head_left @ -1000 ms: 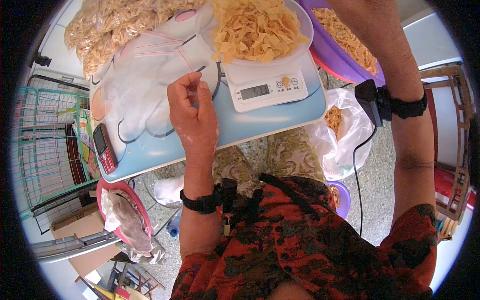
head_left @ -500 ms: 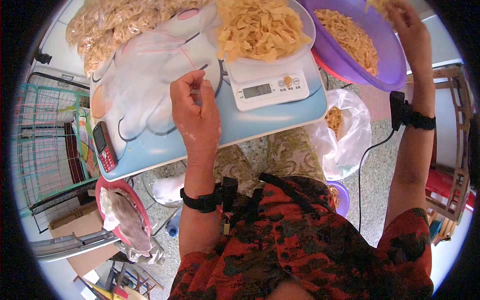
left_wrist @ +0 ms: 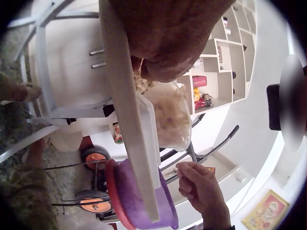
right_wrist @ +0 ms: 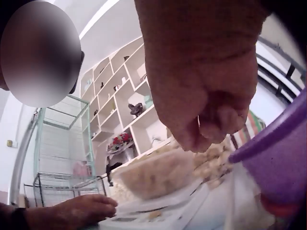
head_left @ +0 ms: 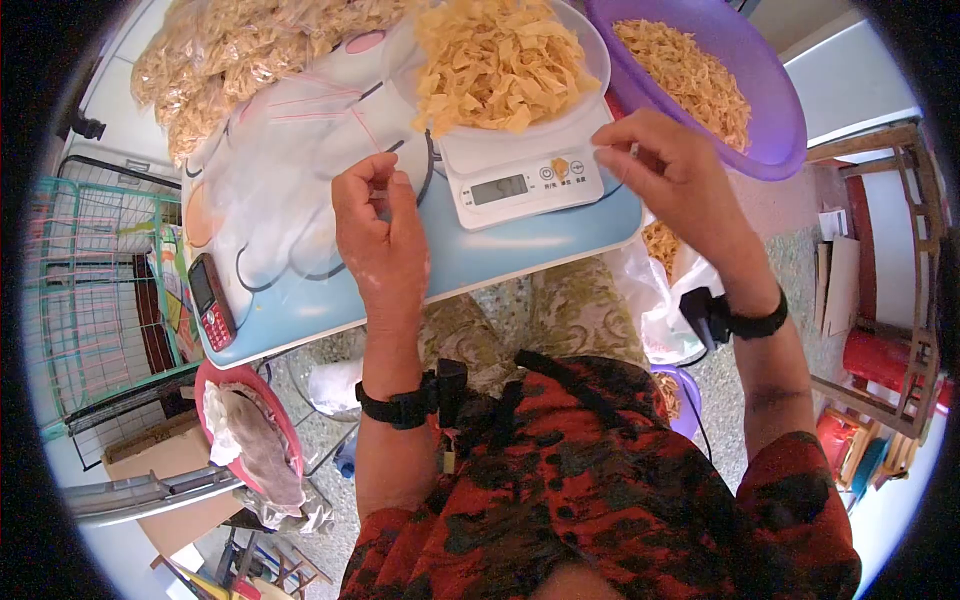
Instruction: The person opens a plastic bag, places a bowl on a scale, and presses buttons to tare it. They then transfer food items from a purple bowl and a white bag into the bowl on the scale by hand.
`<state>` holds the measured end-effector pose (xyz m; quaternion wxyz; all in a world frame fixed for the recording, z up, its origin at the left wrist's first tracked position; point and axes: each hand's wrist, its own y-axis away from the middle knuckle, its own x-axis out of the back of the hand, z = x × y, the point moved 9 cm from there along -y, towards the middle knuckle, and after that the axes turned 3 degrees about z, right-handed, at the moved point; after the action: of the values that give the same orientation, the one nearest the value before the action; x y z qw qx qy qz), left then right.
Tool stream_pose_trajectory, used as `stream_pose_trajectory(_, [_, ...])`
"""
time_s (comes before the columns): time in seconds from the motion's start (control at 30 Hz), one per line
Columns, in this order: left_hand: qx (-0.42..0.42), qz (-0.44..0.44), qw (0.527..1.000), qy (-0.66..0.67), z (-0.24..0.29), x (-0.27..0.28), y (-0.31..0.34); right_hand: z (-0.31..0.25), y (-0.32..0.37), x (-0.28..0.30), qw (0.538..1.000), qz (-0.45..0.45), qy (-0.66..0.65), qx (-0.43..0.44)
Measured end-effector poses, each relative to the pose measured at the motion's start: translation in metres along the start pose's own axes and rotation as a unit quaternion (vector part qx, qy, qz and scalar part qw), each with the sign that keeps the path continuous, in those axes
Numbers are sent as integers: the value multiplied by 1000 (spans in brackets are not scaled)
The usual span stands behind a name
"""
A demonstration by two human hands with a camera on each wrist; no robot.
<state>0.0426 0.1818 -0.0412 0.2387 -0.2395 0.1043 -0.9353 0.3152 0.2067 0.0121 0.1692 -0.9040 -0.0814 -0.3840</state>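
In the head view, a white digital kitchen scale [head_left: 525, 202] bears a clear plastic bowl [head_left: 597, 62] heaped with pale yellow dried strips [head_left: 505, 65]. One small flake [head_left: 560, 167] lies by its buttons. My right hand [head_left: 680, 180] hovers at the scale's right corner, fingers loosely bent, with nothing visible between them. Bent fingers also show in the right wrist view. My left hand [head_left: 385, 235] lingers over the table left of the scale, fingers loosely curled and no held thing showing. Clear plastic bags [head_left: 280, 165] with red seal lines lie just beyond it.
A purple basin [head_left: 785, 120] of strips stands right of the table. Filled bags [head_left: 250, 60] are piled at the back left. A red phone [head_left: 212, 310] lies at the table's left edge. Below the right edge sits an open white bag [head_left: 670, 320].
My right hand has come back from above the far side of the purple basin, where pale strips showed at its fingers, to the scale's right corner. The left hand stays nearly still.
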Motion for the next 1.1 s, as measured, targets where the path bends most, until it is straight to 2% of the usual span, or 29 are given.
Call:
stream_pose_trajectory(0.03, [0,-1,1000,0,1,0,0,-1,2,-7,1000,-11,-15,-24])
stream_pose_trajectory(0.13, [-22,3,1000,-1,2,0,0,-13,8,-13,996,52,42,55])
stream_pose_trajectory(0.27, [-11,1,1000,-2,2,1,0,-17,12,-24,988,84,115,66])
stream_pose_trajectory(0.77, [-28,1,1000,4,2,1,0,-16,13,-31,982,109,153,33])
stream_pose_trajectory(0.87, [-27,2,1000,9,4,2,0,-18,20,-16,987,124,87,60])
stream_pose_trajectory(0.97, [-27,1,1000,7,5,2,0,-18,25,20,977,182,106,23])
stream_pose_trajectory(1.1, [-31,0,1000,1,4,2,0,-13,28,93,914,342,213,47])
